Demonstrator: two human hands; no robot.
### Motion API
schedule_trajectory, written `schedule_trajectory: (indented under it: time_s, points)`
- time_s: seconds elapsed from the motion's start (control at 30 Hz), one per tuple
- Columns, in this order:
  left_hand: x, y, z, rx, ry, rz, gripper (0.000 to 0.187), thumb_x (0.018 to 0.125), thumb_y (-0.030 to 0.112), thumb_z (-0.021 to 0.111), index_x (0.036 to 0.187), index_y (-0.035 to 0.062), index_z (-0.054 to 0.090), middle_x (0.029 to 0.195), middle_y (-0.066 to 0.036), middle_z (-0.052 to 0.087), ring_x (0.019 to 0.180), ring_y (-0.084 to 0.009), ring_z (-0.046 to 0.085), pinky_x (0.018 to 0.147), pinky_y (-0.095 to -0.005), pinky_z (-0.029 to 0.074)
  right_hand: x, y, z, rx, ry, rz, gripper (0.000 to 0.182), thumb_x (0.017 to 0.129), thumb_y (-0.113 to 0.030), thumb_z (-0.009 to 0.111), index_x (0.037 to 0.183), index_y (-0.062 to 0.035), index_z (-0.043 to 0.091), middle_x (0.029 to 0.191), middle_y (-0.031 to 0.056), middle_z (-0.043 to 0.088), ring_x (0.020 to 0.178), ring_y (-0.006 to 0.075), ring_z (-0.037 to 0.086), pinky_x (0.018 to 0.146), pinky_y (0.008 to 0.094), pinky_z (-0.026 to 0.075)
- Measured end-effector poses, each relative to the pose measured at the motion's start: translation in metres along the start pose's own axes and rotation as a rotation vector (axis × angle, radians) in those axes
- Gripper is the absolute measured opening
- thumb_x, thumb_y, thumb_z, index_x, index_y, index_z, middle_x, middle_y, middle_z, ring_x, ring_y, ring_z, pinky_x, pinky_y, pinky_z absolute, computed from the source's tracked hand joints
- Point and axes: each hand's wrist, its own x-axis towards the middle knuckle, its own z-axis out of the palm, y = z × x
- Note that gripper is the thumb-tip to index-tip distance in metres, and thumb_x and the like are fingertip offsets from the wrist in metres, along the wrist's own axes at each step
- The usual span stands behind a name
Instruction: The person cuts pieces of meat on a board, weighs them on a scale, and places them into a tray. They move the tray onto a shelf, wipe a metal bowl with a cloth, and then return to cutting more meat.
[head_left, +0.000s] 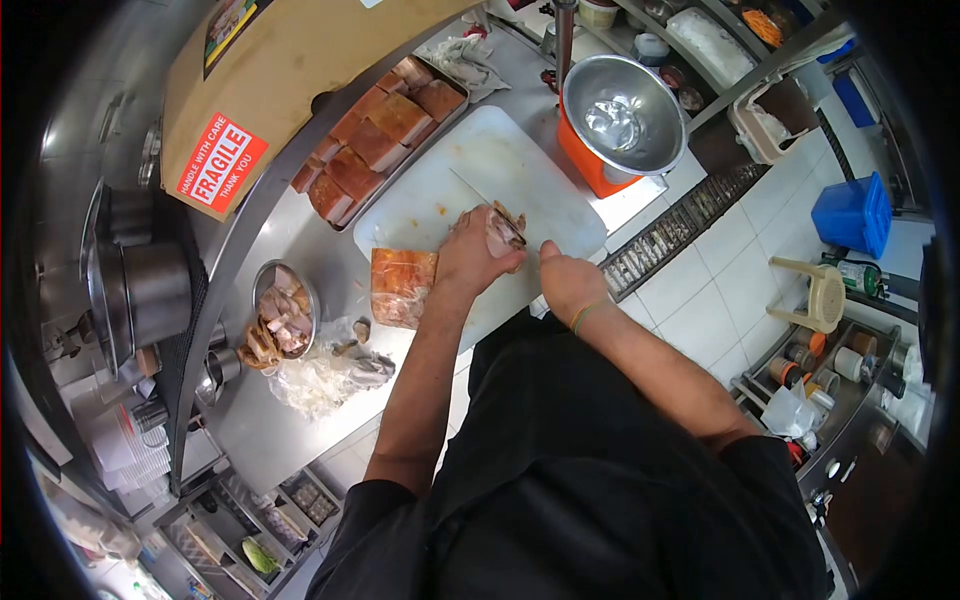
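Observation:
My left hand point(472, 255) is closed around a piece of cooked pork point(503, 232) on the white cutting board point(560, 190). My right hand point(570, 283) is closed in a fist beside it, around what looks like a knife handle, mostly hidden. A thin dark line across the board above the pork looks like the blade's edge. Left of my left hand, a larger block of roast pork with browned skin point(403, 285) lies at the board's edge. A metal tray point(352, 218) of several brown-skinned pork blocks point(372, 145) stands along the board's far left side.
A steel bowl of meat pieces point(285, 310) and crumpled plastic wrap point(325, 380) lie on the steel counter point(245, 425). A steel basin point(640, 90) sits on an orange container point(590, 160) at the right. A cardboard box point(290, 60) overhangs the left.

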Motion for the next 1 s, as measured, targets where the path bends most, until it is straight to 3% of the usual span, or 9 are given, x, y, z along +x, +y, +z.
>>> schedule_trajectory:
  time_s: [0.17,0.27,0.37,0.57,0.67,0.77,0.87,0.97,1.0]
  points:
    - [-0.001,0.007,-0.006,-0.012,-0.040,-0.014,0.101,0.067,0.044,0.093,0.145,0.0003,0.045,0.138,-0.023,0.059,0.128,-0.0400,0.057,0.107,-0.0468,0.047,0.028,0.013,0.024,0.054,0.052,-0.044,0.019,0.097,-0.009,0.048,0.111,0.0018,0.053,0.098,0.0264,0.073,0.093,0.0424,0.074,0.082,0.0501,0.058]
    - [0.001,-0.007,0.012,-0.017,0.035,0.045,0.106,0.066,0.043,0.093,0.148,0.0012,0.041,0.140,-0.023,0.056,0.130,-0.0402,0.054,0.108,-0.0475,0.047,0.025,0.017,0.020,0.075,0.060,-0.060,0.019,0.097,-0.009,0.048,0.112,0.0022,0.053,0.098,0.0267,0.073,0.093,0.0431,0.073,0.082,0.0504,0.058]
    - [-0.012,0.000,0.025,0.191,0.168,0.168,0.111,0.066,0.042,0.092,0.153,0.0033,0.035,0.143,-0.023,0.051,0.131,-0.0410,0.052,0.109,-0.0484,0.046,0.021,0.022,0.024,0.093,0.075,-0.097,0.020,0.097,-0.009,0.048,0.112,0.0023,0.054,0.098,0.0267,0.073,0.092,0.0434,0.073,0.082,0.0507,0.058]
    - [-0.023,0.022,0.017,0.348,0.032,-0.055,0.119,0.065,0.043,0.092,0.157,0.0059,0.027,0.148,-0.023,0.046,0.134,-0.0420,0.049,0.112,-0.0485,0.043,0.012,0.043,0.023,0.086,0.106,-0.145,0.020,0.097,-0.011,0.050,0.112,0.0018,0.054,0.095,0.0246,0.074,0.090,0.0423,0.073,0.078,0.0512,0.057]
    - [-0.034,0.038,0.008,0.443,-0.162,-0.234,0.121,0.065,0.048,0.092,0.159,0.0074,0.027,0.151,-0.022,0.044,0.137,-0.0414,0.047,0.114,-0.0488,0.042,-0.013,0.048,0.011,0.090,0.151,-0.161,0.022,0.098,-0.016,0.054,0.113,0.0008,0.053,0.092,0.0232,0.073,0.087,0.0423,0.072,0.076,0.0516,0.057]
    - [-0.028,0.051,-0.003,0.482,-0.095,-0.138,0.115,0.071,0.050,0.089,0.159,0.0091,0.028,0.157,-0.023,0.039,0.146,-0.0423,0.038,0.119,-0.0477,0.036,-0.029,0.059,0.000,0.118,0.195,-0.119,0.028,0.099,-0.022,0.058,0.115,-0.0003,0.052,0.090,0.0226,0.073,0.085,0.0428,0.072,0.074,0.0522,0.056]
    - [0.005,0.030,0.020,0.422,0.133,0.094,0.107,0.074,0.049,0.086,0.157,0.0078,0.033,0.153,-0.020,0.043,0.138,-0.0391,0.048,0.116,-0.0492,0.039,-0.037,0.081,-0.003,0.121,0.215,-0.003,0.031,0.099,-0.025,0.060,0.117,-0.0012,0.051,0.089,0.0225,0.073,0.085,0.0428,0.072,0.074,0.0527,0.056]
    - [0.034,0.038,0.028,0.351,0.016,0.168,0.078,0.085,0.044,0.075,0.148,0.0081,0.048,0.143,-0.019,0.054,0.132,-0.0375,0.052,0.114,-0.0494,0.041,-0.028,0.099,0.011,0.098,0.154,0.050,0.035,0.098,-0.025,0.060,0.121,-0.0011,0.051,0.090,0.0235,0.073,0.087,0.0434,0.072,0.075,0.0549,0.056]
    - [0.050,0.031,0.038,0.482,-0.094,0.181,0.064,0.088,0.042,0.070,0.141,0.0084,0.056,0.135,-0.019,0.059,0.128,-0.0374,0.055,0.111,-0.0494,0.043,-0.024,0.111,0.022,0.095,0.138,0.058,0.036,0.097,-0.023,0.060,0.123,-0.0013,0.050,0.091,0.0238,0.073,0.088,0.0439,0.072,0.076,0.0563,0.056]
